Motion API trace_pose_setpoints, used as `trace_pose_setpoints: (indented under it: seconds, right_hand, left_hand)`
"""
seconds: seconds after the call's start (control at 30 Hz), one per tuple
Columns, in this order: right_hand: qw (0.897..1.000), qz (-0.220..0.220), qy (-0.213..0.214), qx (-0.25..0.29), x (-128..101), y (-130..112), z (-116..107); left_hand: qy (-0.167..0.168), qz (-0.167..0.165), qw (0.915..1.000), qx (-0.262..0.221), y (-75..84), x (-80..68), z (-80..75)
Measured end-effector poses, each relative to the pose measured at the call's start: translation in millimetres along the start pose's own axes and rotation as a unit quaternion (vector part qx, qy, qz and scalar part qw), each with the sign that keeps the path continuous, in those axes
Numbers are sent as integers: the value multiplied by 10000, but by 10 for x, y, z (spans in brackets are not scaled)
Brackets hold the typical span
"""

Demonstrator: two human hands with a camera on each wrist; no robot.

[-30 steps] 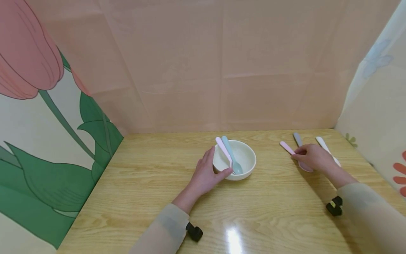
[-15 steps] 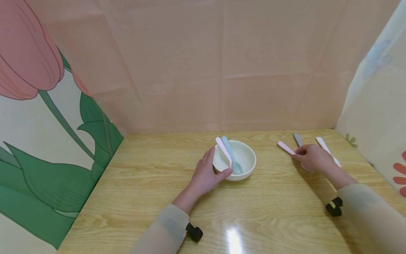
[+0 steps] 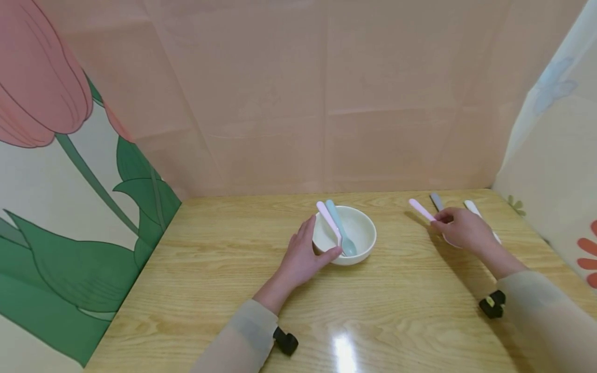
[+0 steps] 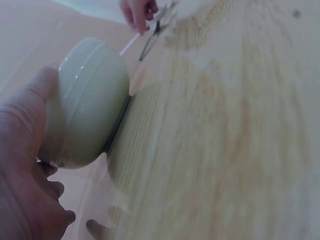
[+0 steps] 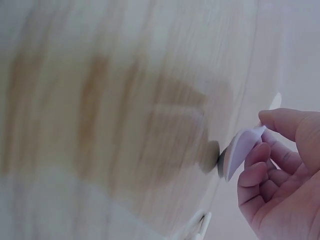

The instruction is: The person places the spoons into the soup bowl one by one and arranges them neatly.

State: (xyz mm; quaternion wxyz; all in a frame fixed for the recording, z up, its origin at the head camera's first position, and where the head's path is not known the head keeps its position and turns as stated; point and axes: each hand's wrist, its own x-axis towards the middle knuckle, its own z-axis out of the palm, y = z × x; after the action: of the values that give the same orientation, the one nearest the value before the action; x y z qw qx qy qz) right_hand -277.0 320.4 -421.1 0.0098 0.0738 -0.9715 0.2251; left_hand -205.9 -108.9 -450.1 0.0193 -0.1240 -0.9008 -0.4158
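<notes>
In the head view my left hand (image 3: pixel 302 257) holds the white bowl (image 3: pixel 367 235) by its left side, thumb at the near rim and fingers along the far side. A pink-handled spoon (image 3: pixel 328 216) and a light blue spoon (image 3: pixel 347 244) lean inside that bowl. On the right, my right hand (image 3: pixel 463 228) pinches another pink spoon (image 3: pixel 422 209) between thumb and fingers, its handle pointing up and left. The right wrist view shows this spoon's pale head (image 5: pixel 244 150) beside my curled fingers; its middle is hidden by them in the head view.
A greyish-purple spoon (image 3: pixel 436 201) lies partly hidden behind my right hand, and a white spoon (image 3: pixel 473 207) lies just right of it. The wooden table (image 3: pixel 224 238) ends at a pink backdrop (image 3: pixel 261 103). Patterned cloths flank both sides.
The pink spoon in my right hand has risen off the table; its handle end is higher and its shadow is now apart from it. My left hand and the bowl have stayed put.
</notes>
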Motion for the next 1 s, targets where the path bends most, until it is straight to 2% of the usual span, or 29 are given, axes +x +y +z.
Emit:
trace_pose_setpoints:
  seconds: [0.3, 0.57, 0.77, 1.0]
  right_hand:
    - [9993, -42, 104, 358, -12, -51, -27]
    - [9954, -299, 641, 639, 9, -149, -23]
    - [9906, -425, 922, 921, 36, -291, -18]
    - [9848, -570, 1053, 1262, 31, -495, -5]
  left_hand:
    - [-16, -54, 10000, -1, 2, -10, -5]
    - [-29, -27, 10000, 3, 21, -21, -12]
    - [-22, -26, 10000, 2, 0, -8, 2]
    - [10, -12, 10000, -26, 2, -8, 5]
